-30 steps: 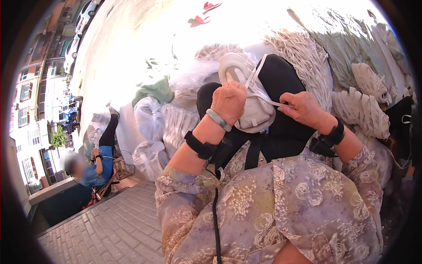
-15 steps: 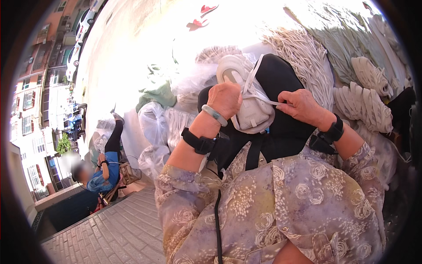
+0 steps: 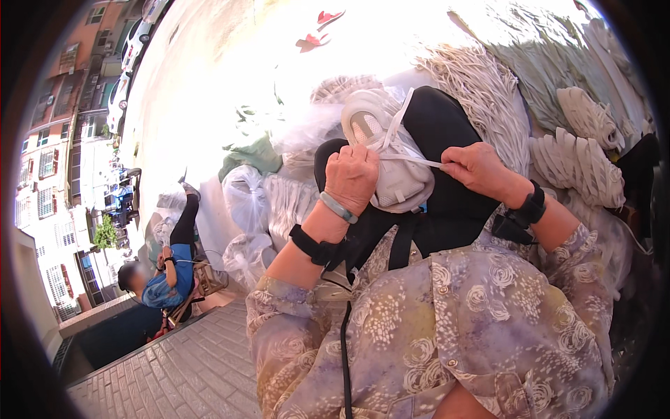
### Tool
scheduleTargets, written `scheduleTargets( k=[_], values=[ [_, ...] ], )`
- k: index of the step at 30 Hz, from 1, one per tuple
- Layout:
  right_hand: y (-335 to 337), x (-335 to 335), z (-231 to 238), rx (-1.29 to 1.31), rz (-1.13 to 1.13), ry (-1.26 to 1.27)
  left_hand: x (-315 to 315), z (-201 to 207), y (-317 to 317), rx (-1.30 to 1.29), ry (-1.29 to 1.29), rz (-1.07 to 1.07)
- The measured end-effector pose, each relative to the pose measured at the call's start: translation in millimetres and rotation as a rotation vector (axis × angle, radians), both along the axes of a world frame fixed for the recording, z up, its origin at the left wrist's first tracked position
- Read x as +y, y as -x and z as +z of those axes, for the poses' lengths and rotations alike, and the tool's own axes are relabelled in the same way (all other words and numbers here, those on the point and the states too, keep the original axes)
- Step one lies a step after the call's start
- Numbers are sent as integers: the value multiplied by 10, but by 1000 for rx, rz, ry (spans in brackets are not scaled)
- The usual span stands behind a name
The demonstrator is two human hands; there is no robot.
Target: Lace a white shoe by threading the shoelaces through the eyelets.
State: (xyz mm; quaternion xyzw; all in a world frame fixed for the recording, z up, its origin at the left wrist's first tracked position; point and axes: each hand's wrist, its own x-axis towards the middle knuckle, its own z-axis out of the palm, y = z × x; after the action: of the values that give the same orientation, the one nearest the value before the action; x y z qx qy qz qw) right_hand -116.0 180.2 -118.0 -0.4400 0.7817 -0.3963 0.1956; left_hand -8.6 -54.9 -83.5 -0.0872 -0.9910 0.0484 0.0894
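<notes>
A pale shoe upper (image 3: 403, 183) lies across my lap between my black-clad knees, its opening turned away from me. My right hand (image 3: 474, 170) pinches a white shoelace (image 3: 417, 160) that runs taut across the upper toward my left hand. Closed in a fist at the upper's left edge, my left hand (image 3: 352, 178) appears to hold the lace too; its grip is hidden behind the fingers. Another stretch of lace rises in a slant from the upper toward my right knee.
Bundled laces (image 3: 481, 98) and stacked pale uppers (image 3: 579, 167) lie at the right. Clear plastic bags (image 3: 246, 195) and a green bag (image 3: 252, 155) sit at the left. Red shoes (image 3: 314, 42) rest on the ground ahead. Another person (image 3: 171, 276) sits at far left.
My left hand has moved left and slightly toward me, drawing the lace straighter across the upper. My right hand stays almost in place, still pinching the lace.
</notes>
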Motion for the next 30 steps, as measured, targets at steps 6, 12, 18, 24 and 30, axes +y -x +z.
scheduleTargets(
  k=[6, 12, 18, 24, 30],
  values=[
    [83, 292, 129, 97, -115, 162, -102, -95, -437, -18, -277, 229],
    [48, -7, 213, 6, 9, -71, -25, -137, -365, 210, -562, 303],
    [-153, -678, 272, 236, 74, -116, 342, -154, -57, 262, -412, 275],
    [-36, -728, 246, 154, 68, -152, 385, -296, 45, 233, -400, 400],
    [-55, -778, 164, 176, -26, -248, 382, -343, 190, 172, -313, 439]
  ],
)
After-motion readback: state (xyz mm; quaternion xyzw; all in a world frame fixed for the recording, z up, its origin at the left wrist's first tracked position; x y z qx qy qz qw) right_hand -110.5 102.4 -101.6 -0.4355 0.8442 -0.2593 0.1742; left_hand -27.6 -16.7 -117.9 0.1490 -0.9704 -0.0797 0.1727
